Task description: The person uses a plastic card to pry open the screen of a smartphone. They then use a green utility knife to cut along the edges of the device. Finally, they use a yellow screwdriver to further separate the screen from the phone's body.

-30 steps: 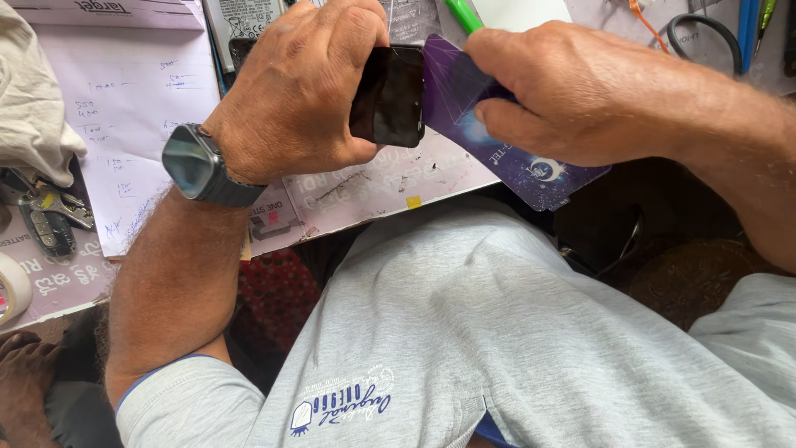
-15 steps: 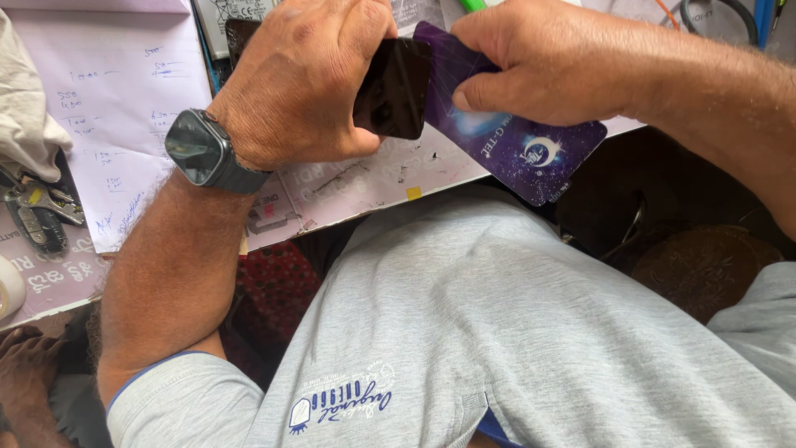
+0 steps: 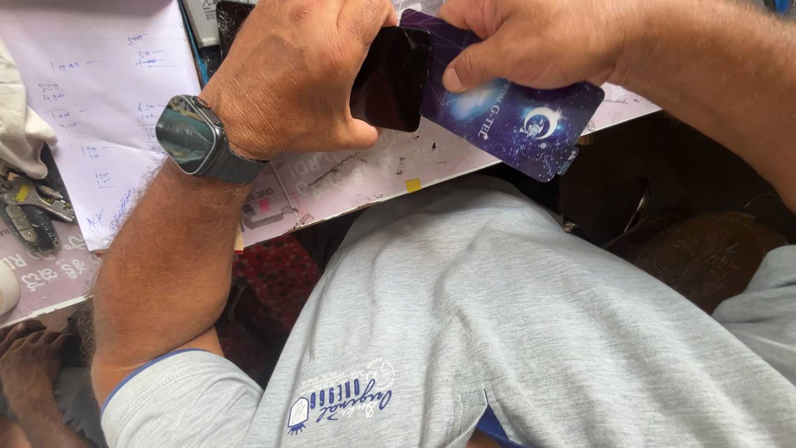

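My left hand [image 3: 298, 75] grips a black glossy rectangular piece [image 3: 391, 79], like a phone or screen glass, at the top middle of the view. My right hand [image 3: 531, 37] holds a flat purple printed packet [image 3: 518, 124] by its upper edge, thumb pressed on its face. The black piece overlaps the packet's left end; I cannot tell whether it sits inside it. A dark smartwatch [image 3: 189, 137] is on my left wrist. Both hands hover over the edge of a paper-covered worktable [image 3: 373, 174], above my grey-clothed lap [image 3: 497, 332].
White sheets with handwritten notes [image 3: 108, 99] lie on the table at left. Metal tools [image 3: 29, 211] and a crumpled cloth [image 3: 16, 124] sit at the far left. A brown object [image 3: 705, 257] lies in the dark space on the right, beyond my lap.
Both hands with the black piece and purple packet have shifted up toward the top of the view. The grip on each looks the same.
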